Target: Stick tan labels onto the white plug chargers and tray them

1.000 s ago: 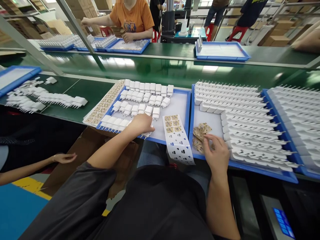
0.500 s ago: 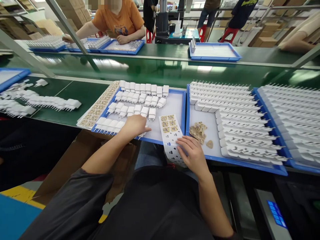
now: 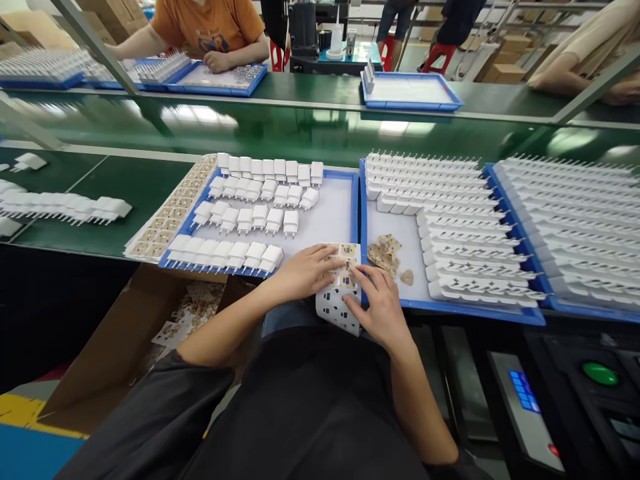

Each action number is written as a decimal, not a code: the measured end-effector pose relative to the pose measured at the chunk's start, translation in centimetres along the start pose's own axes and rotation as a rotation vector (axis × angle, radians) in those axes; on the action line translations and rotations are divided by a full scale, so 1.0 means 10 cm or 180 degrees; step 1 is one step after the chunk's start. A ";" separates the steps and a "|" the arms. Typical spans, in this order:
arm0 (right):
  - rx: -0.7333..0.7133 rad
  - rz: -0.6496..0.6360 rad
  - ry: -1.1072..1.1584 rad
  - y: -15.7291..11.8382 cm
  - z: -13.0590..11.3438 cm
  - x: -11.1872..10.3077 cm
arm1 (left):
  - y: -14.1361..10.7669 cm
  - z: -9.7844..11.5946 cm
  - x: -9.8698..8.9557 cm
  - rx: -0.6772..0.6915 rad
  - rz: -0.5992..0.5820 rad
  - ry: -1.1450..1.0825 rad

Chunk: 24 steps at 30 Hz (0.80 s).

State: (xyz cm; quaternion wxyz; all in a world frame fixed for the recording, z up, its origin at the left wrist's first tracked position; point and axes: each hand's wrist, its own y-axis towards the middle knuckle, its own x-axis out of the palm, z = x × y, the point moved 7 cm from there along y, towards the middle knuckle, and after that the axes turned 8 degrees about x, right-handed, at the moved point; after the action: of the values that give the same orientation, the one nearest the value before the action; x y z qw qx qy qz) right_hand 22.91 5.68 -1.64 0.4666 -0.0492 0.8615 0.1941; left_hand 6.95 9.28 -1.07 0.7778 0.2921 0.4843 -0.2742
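A sticker sheet [image 3: 338,308] with tan labels at its top and dark cut-outs below lies over the front edge of a blue tray [image 3: 354,213], its lower end bent down. My left hand [image 3: 306,272] rests on the sheet's left side, fingers stretched out; its thumb is hidden. On the right side my right hand [image 3: 383,308] grips the sheet, thumb and forefinger near the labels. White plug chargers [image 3: 225,257] stand in rows in the tray, the front row lying just left of my left hand.
To the right, a second blue tray [image 3: 400,223] holds stacked white chargers [image 3: 470,247] and crumpled tan scraps [image 3: 384,253]. Label sheets [image 3: 167,213] lie left of the first tray. Below is a cardboard box [image 3: 107,353] with scraps. Across the green line, a person in orange [image 3: 210,30] sits by trays.
My left hand has left the front row of chargers and moved right onto the sticker sheet. The sheet and my right hand sit slightly lower, and the view has shifted right.
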 end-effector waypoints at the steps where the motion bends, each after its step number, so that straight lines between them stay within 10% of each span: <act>1: 0.0017 -0.0094 0.0001 0.00 0.02 0.00 | -0.01 0.01 0.01 0.0023 0.0004 -0.0050; 24: -0.0008 0.0178 0.0283 0.02 0.01 -0.10 | -0.31 0.16 0.17 -0.0304 -0.0077 0.0137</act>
State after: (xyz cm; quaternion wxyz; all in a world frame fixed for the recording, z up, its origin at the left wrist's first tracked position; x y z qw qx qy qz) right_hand 23.47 5.83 -0.80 0.4223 -0.0343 0.8822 0.2057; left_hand 6.33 5.80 -2.62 0.7769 0.2546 0.5169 -0.2538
